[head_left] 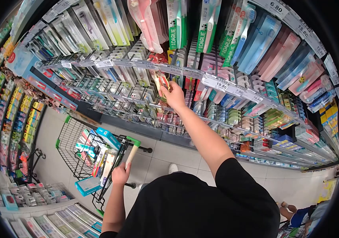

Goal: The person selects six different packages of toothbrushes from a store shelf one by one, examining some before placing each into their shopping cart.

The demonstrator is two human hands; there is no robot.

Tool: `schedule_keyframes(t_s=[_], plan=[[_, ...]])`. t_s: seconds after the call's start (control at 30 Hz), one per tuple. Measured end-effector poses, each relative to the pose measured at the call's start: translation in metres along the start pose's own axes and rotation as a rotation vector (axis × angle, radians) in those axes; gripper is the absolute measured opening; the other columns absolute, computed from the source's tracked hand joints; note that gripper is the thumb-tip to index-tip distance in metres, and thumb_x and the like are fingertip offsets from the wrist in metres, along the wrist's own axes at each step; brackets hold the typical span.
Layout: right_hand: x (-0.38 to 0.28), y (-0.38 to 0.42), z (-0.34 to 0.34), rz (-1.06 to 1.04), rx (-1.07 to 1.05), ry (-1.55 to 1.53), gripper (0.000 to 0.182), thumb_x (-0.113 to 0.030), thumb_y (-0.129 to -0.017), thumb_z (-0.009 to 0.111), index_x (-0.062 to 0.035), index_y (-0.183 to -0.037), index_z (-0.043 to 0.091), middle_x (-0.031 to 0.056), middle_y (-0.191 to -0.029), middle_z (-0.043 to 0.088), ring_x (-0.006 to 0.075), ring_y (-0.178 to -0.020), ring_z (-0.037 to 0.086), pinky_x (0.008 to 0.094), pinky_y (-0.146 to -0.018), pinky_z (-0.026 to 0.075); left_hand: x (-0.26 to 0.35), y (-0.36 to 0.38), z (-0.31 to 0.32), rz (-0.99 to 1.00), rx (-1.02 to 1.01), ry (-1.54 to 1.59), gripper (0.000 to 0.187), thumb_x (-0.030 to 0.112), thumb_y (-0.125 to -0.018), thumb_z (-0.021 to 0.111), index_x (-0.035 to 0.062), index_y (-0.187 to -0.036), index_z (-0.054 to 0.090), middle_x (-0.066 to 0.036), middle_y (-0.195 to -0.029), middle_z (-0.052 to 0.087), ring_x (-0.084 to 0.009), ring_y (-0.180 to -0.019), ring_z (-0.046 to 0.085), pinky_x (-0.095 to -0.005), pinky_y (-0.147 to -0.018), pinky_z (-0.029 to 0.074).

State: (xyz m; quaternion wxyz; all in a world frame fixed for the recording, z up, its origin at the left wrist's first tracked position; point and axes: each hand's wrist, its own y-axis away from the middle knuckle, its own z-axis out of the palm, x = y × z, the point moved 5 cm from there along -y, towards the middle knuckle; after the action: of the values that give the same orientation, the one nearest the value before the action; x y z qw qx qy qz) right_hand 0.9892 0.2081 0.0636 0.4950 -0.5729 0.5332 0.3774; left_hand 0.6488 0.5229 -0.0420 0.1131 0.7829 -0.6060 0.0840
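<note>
My right hand (172, 95) reaches to the shelf rack, its fingers closed round a red and yellow package (162, 84) just below the price rail (169, 69). Hanging toothbrush packs surround it, with green DARLIE packs (207, 27) above and to the right and a pink pack (146, 27) above. At the lower left, my left hand (120, 173) is wrapped round the cream handle (131, 156) of a wire shopping cart (74, 148). Inside the cart lie several boxes and packs, among them a blue box (108, 137) and a teal box (88, 185).
Stocked shelves (17, 113) curve along the far left, with another cart (24, 166) beside them. A low display (54, 222) stands at the bottom left. Tiled floor (169, 156) shows beneath me. Another person (298, 216) is at the lower right edge.
</note>
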Motion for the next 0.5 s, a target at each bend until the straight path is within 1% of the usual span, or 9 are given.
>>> schedule_keyframes(t_s=[0.07,0.17,0.23,0.27,0.3,0.37,0.4,0.43,0.5], plan=[[-0.008,0.003,-0.005,0.005,-0.015,-0.003,0.031,-0.024,-0.098,0.073,0.0014,-0.114,0.069,0.0178,-0.103,0.079,0.0290,-0.095,0.078,0.0399,-0.082,0.057,0.000,0.001,0.000,0.007,0.008,0.005,0.054,0.054,-0.103,0.060,0.0060,-0.078,0.064,-0.020,-0.064,0.066,-0.0454,-0.066,0.070,-0.0560,-0.061,0.056],[-0.004,0.006,-0.008,0.027,0.003,0.064,0.028,-0.020,-0.098,0.073,0.0005,-0.116,0.071,0.0181,-0.105,0.079,0.0291,-0.097,0.079,0.0390,-0.084,0.058,-0.001,0.001,0.002,-0.005,0.013,0.000,0.054,0.055,-0.103,0.060,0.0066,-0.079,0.063,-0.020,-0.064,0.066,-0.0453,-0.066,0.070,-0.0560,-0.062,0.056],[0.004,0.010,-0.011,-0.064,0.054,0.031,0.025,-0.015,-0.097,0.073,-0.0004,-0.117,0.072,0.0182,-0.108,0.079,0.0291,-0.099,0.079,0.0378,-0.086,0.059,-0.001,0.001,0.002,-0.012,0.011,-0.001,0.054,0.055,-0.102,0.061,0.0069,-0.079,0.063,-0.020,-0.064,0.066,-0.0451,-0.066,0.070,-0.0558,-0.062,0.056],[0.009,0.015,-0.015,-0.098,0.118,0.074,0.022,-0.012,-0.097,0.072,-0.0007,-0.116,0.071,0.0165,-0.106,0.078,0.0270,-0.093,0.078,0.0379,-0.082,0.059,0.000,0.001,0.002,-0.012,0.010,-0.003,0.054,0.056,-0.102,0.061,0.0072,-0.079,0.063,-0.020,-0.064,0.067,-0.0449,-0.066,0.070,-0.0557,-0.062,0.057],[0.008,0.021,-0.018,-0.100,0.111,0.076,0.022,-0.012,-0.097,0.072,-0.0007,-0.116,0.071,0.0165,-0.106,0.078,0.0270,-0.093,0.078,0.0379,-0.082,0.059,0.001,0.000,0.000,-0.018,0.010,0.001,0.054,0.056,-0.102,0.061,0.0072,-0.079,0.063,-0.020,-0.064,0.067,-0.0449,-0.066,0.070,-0.0557,-0.062,0.057],[-0.002,0.038,-0.031,-0.157,0.239,0.138,0.023,-0.010,-0.099,0.070,0.0003,-0.120,0.066,0.0123,-0.103,0.077,0.0193,-0.090,0.074,0.0343,-0.081,0.060,0.004,0.002,-0.003,-0.028,-0.005,-0.013,0.054,0.056,-0.102,0.060,0.0074,-0.079,0.063,-0.020,-0.065,0.067,-0.0446,-0.067,0.070,-0.0555,-0.063,0.057],[-0.002,0.045,-0.032,-0.144,0.218,0.140,0.019,-0.011,-0.100,0.069,-0.0019,-0.117,0.065,0.0093,-0.099,0.075,0.0178,-0.086,0.071,0.0333,-0.078,0.059,0.003,0.001,-0.003,-0.029,-0.010,-0.016,0.054,0.056,-0.103,0.060,0.0075,-0.080,0.063,-0.020,-0.066,0.068,-0.0444,-0.068,0.071,-0.0553,-0.063,0.057],[-0.003,0.055,-0.030,-0.146,0.210,0.143,0.019,-0.011,-0.100,0.069,-0.0019,-0.117,0.065,0.0093,-0.099,0.075,0.0178,-0.086,0.071,0.0333,-0.078,0.059,0.002,0.001,-0.001,-0.036,-0.011,-0.011,0.054,0.056,-0.103,0.060,0.0075,-0.080,0.063,-0.020,-0.066,0.068,-0.0444,-0.068,0.071,-0.0553,-0.063,0.057],[-0.006,0.078,-0.013,-0.192,0.083,0.094,0.015,-0.011,-0.101,0.069,-0.0039,-0.114,0.067,0.0096,-0.101,0.075,0.0174,-0.087,0.072,0.0333,-0.075,0.058,0.001,0.000,0.001,-0.032,-0.024,-0.031,0.054,0.057,-0.103,0.059,0.0077,-0.080,0.063,-0.020,-0.067,0.068,-0.0445,-0.069,0.071,-0.0555,-0.064,0.057]])
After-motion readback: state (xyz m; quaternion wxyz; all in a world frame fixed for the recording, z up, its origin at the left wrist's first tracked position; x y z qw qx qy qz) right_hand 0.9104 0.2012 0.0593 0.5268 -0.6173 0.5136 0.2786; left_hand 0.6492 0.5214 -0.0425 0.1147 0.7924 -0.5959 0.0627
